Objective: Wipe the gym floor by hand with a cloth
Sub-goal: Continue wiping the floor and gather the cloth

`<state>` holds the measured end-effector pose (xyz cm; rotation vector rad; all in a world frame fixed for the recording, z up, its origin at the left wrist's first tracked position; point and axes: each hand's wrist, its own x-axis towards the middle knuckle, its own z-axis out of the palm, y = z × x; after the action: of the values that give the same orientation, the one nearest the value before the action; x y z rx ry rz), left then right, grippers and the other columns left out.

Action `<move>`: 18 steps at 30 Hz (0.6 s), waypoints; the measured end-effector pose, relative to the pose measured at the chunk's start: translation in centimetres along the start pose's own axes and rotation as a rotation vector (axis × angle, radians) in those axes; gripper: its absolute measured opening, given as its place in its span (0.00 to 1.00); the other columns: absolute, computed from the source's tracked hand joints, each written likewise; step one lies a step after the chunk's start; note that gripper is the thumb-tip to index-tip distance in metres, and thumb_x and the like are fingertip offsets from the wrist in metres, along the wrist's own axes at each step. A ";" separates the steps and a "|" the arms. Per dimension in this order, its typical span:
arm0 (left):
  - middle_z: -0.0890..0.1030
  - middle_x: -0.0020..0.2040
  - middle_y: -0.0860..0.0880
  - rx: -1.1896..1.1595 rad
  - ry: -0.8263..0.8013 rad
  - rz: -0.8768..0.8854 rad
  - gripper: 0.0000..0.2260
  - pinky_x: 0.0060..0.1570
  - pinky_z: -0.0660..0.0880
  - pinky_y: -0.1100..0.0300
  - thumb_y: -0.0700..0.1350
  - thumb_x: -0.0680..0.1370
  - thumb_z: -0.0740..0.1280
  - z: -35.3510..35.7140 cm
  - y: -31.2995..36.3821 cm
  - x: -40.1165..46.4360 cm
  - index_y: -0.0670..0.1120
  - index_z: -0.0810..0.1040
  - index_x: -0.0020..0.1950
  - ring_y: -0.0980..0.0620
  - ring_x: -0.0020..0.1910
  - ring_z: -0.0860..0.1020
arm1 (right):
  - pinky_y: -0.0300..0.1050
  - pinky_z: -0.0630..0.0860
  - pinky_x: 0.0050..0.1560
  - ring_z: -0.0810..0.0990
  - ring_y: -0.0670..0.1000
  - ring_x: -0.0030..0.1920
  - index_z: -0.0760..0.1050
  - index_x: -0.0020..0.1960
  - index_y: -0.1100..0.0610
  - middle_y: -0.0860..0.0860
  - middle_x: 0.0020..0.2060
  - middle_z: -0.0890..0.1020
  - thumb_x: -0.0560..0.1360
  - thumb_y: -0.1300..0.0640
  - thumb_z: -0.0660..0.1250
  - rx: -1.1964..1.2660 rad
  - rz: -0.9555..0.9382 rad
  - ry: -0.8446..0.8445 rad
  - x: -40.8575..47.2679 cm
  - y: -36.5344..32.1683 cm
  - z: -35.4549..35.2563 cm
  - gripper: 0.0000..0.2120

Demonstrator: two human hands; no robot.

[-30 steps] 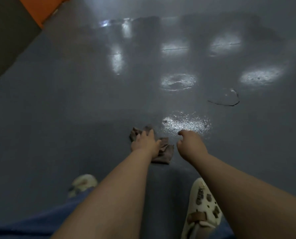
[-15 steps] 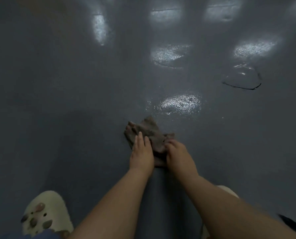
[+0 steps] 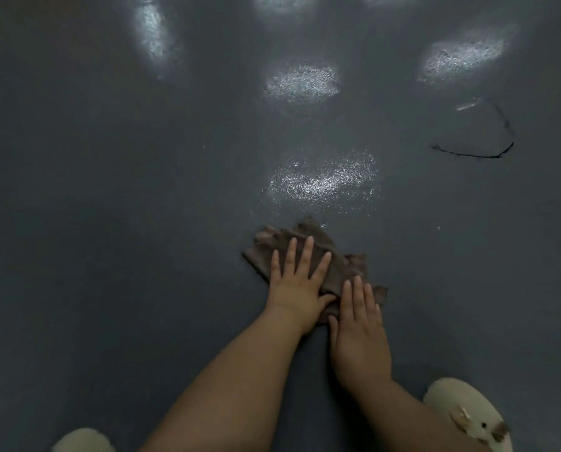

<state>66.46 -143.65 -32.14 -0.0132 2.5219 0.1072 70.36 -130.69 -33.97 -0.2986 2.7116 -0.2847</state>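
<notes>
Head view is showing a crumpled brown cloth lying flat on the dark grey gym floor. Left hand and right hand are pressing it, fingers straight, side by side.

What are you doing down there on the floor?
A person is wiping the dark grey floor by hand. Both hands lie flat, fingers straight, on a crumpled brown cloth: the left hand further forward, the right hand on the cloth's near edge. Shiny patches of reflected light lie just ahead of the cloth. Pale shoes show at the bottom.
</notes>
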 end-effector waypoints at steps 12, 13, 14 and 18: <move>0.32 0.75 0.44 0.008 0.065 -0.047 0.40 0.70 0.41 0.35 0.71 0.73 0.48 0.0 -8.8 0.2 0.52 0.34 0.75 0.41 0.75 0.34 | 0.50 0.49 0.74 0.52 0.55 0.76 0.55 0.77 0.57 0.55 0.77 0.52 0.81 0.49 0.53 0.048 0.244 0.029 4.2 5.5 -5.7 0.26; 0.39 0.77 0.42 0.054 0.073 0.026 0.42 0.68 0.48 0.32 0.71 0.70 0.48 0.6 -8.8 -0.7 0.51 0.41 0.77 0.41 0.76 0.40 | 0.51 0.49 0.74 0.52 0.54 0.76 0.55 0.77 0.56 0.55 0.77 0.52 0.81 0.49 0.52 0.051 0.250 0.019 4.0 5.7 -5.7 0.26; 0.50 0.77 0.39 0.063 0.082 0.088 0.43 0.65 0.55 0.30 0.70 0.67 0.48 1.5 -8.4 -1.6 0.49 0.52 0.78 0.40 0.75 0.49 | 0.51 0.49 0.74 0.52 0.54 0.76 0.55 0.77 0.56 0.55 0.77 0.52 0.81 0.49 0.53 0.058 0.247 0.014 3.9 5.8 -5.8 0.26; 0.61 0.74 0.37 0.071 0.039 0.241 0.40 0.66 0.50 0.36 0.70 0.66 0.51 3.3 -4.0 -3.6 0.52 0.58 0.74 0.38 0.73 0.55 | 0.53 0.50 0.74 0.53 0.55 0.76 0.58 0.76 0.57 0.55 0.77 0.54 0.82 0.50 0.53 0.113 0.268 0.036 4.0 5.6 -5.8 0.24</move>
<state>71.39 -147.40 -33.04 0.3203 2.5551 0.1146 63.49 -125.46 -31.56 0.1031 2.7160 -0.3651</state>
